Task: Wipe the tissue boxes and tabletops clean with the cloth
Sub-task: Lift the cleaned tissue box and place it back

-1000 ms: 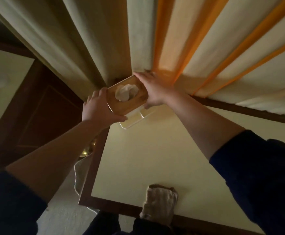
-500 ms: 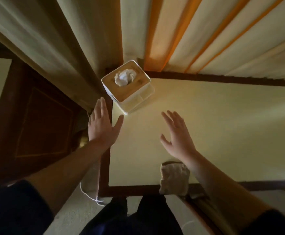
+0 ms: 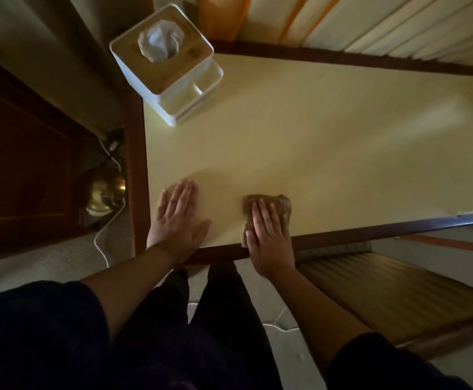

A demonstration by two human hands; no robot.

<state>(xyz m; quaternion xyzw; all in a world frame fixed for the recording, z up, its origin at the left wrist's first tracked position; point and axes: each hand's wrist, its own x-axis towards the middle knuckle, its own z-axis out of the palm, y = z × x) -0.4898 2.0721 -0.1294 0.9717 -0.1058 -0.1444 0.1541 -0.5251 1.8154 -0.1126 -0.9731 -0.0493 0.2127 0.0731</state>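
Two hands lie on the cream bench (image 3: 328,153) along its near edge. The right hand (image 3: 269,237) presses flat, fingers straight, on a folded tan cloth (image 3: 280,205) that sits just inside that edge and overlaps the dark wood border. The left hand (image 3: 177,220) rests palm down and spread on the bare top near the near left corner, holding nothing. At the far left corner stands the white tissue box (image 3: 165,66), wooden-lidded, a tissue poking up.

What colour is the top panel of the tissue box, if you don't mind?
Light wood-brown, on a white tissue box, clearest in the head view.
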